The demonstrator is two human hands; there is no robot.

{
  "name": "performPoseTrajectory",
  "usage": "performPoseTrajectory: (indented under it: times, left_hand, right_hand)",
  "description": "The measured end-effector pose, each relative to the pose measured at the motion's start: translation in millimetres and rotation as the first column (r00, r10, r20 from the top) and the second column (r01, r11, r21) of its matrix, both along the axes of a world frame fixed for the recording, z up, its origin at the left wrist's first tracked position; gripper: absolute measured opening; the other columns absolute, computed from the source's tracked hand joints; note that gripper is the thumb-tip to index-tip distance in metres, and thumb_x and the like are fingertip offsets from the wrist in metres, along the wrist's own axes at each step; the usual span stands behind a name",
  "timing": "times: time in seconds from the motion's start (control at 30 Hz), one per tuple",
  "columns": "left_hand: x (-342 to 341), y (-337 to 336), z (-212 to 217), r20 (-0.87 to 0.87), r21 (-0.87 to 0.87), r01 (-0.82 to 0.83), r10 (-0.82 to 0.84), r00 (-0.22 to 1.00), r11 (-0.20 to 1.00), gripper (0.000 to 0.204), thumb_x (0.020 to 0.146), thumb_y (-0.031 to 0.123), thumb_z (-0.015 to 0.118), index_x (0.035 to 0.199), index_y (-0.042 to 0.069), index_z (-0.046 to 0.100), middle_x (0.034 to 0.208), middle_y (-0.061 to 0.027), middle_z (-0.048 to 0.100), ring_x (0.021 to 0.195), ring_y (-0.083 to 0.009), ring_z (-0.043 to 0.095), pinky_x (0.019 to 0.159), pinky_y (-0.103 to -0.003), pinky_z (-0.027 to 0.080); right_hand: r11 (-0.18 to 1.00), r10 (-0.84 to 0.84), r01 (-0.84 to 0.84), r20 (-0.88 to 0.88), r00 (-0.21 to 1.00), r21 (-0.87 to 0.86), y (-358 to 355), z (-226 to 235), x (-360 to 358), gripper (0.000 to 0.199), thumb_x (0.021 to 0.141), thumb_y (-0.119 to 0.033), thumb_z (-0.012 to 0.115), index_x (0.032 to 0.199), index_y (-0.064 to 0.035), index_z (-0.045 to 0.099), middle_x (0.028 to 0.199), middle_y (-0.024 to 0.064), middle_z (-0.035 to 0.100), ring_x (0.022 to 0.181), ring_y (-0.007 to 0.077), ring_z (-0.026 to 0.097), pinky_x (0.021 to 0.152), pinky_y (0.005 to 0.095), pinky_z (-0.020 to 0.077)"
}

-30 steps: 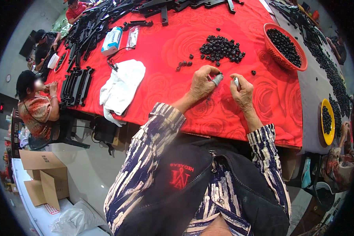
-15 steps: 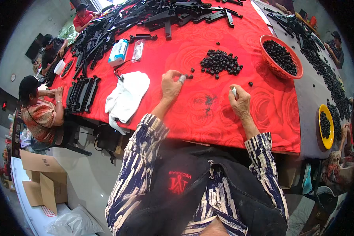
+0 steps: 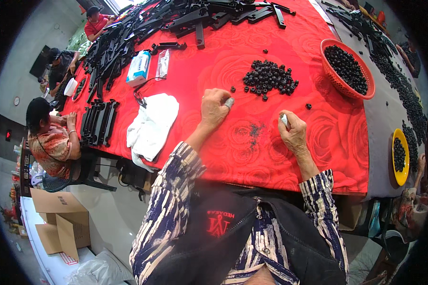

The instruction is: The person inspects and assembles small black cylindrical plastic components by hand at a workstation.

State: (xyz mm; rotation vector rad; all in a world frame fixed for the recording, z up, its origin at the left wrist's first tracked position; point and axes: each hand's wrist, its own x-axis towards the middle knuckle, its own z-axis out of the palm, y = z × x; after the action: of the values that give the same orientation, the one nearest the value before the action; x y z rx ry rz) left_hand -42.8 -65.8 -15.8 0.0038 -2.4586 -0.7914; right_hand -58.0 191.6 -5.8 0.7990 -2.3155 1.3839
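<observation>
My left hand [image 3: 215, 108] hovers over the red cloth with fingers curled together; a grey wrap [image 3: 229, 101] covers one fingertip. What those fingers pinch is hidden. Just beyond it sits a single small black ring-like piece [image 3: 232, 89], apart from the pile of similar black pieces [image 3: 268, 78]. To the right, my right hand [image 3: 295, 134] is closed, thumb side up, with a whitish wrap [image 3: 284, 118] at the thumb. Anything inside that fist cannot be made out. Dark crumbs [image 3: 255, 133] are scattered on the cloth between both hands.
A red basket [image 3: 325, 71] full of black pieces stands right of the pile. White cloth [image 3: 153, 126], a tissue pack [image 3: 139, 68] and stacked black bars [image 3: 100, 122] lie leftward. Long black parts [image 3: 185, 21] heap at the back. A yellow tray [image 3: 404, 164] stands far right; co-workers sit around.
The dark piece at my left fingertips no longer shows, and that hand has drawn slightly nearer with its fingers curled in. My right hand stays closed. The whole view has shifted a little.
</observation>
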Motion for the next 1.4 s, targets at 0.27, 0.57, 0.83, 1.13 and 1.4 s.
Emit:
performPoseTrajectory:
  times: [0.27,0.57,0.83,1.13,1.4]
  left_hand:
    - [-3.0,-10.9,17.3,-0.067,-0.108,-0.025,0.018,0.998,0.994,0.018,0.071,0.011,0.067,0.088,0.007,0.063,0.093,-0.0088,0.061,0.093,-0.0266,0.052,0.08,-0.037,0.042]
    - [-44.5,-19.8,10.4,0.176,-0.097,0.322,-0.303,0.937,0.942,0.023,0.077,0.011,0.063,0.099,0.008,0.064,0.1,-0.0102,0.061,0.096,-0.0271,0.055,0.082,-0.036,0.045]
    - [-12.1,37.3,44.7,0.045,0.89,0.183,-0.481,0.875,0.417,0.022,0.081,0.011,0.065,0.099,0.0,0.06,0.089,-0.0092,0.064,0.076,-0.0142,0.063,0.066,-0.026,0.052]
    - [23.7,71.2,28.9,0.008,0.997,0.038,-0.625,0.781,0.061,0.025,0.081,0.003,0.064,0.104,-0.001,0.056,0.09,-0.0059,0.062,0.078,-0.0118,0.061,0.069,-0.025,0.053]
    - [31.0,82.9,21.2,-0.113,0.968,0.216,-0.55,0.827,0.125,0.036,0.073,-0.007,0.067,0.105,0.0,0.051,0.093,-0.0079,0.06,0.078,-0.0108,0.061,0.067,-0.023,0.053]
  right_hand:
    - [1.0,0.011,-0.011,0.0,1.0,0.022,3.8,-3.8,-0.9,0.019,0.074,-0.004,0.059,0.092,-0.0017,0.058,0.08,0.0145,0.061,0.067,0.0274,0.062,0.057,0.0343,0.0491]
    - [0.997,0.042,-0.045,0.051,0.998,0.061,2.3,-1.7,-1.6,0.022,0.072,-0.002,0.058,0.094,-0.002,0.056,0.081,0.0144,0.061,0.067,0.0279,0.062,0.057,0.0346,0.049]
    - [0.995,0.04,-0.043,0.03,0.999,0.09,5.2,-1.3,-1.2,0.023,0.071,-0.001,0.058,0.094,-0.002,0.056,0.081,0.0139,0.06,0.068,0.0281,0.062,0.057,0.0347,0.0491]
    - [0.982,0.166,-0.165,0.001,0.986,-0.091,4.1,14.9,12.5,0.034,0.068,0.005,0.057,0.101,-0.0012,0.057,0.069,0.009,0.052,0.053,0.02,0.052,0.05,0.0294,0.0425]
    - [0.96,0.262,-0.263,-0.022,0.965,-0.102,-1.3,14.4,16.8,0.045,0.062,0.007,0.057,0.106,-0.0007,0.057,0.068,0.008,0.05,0.053,0.0188,0.051,0.048,0.0298,0.0419]
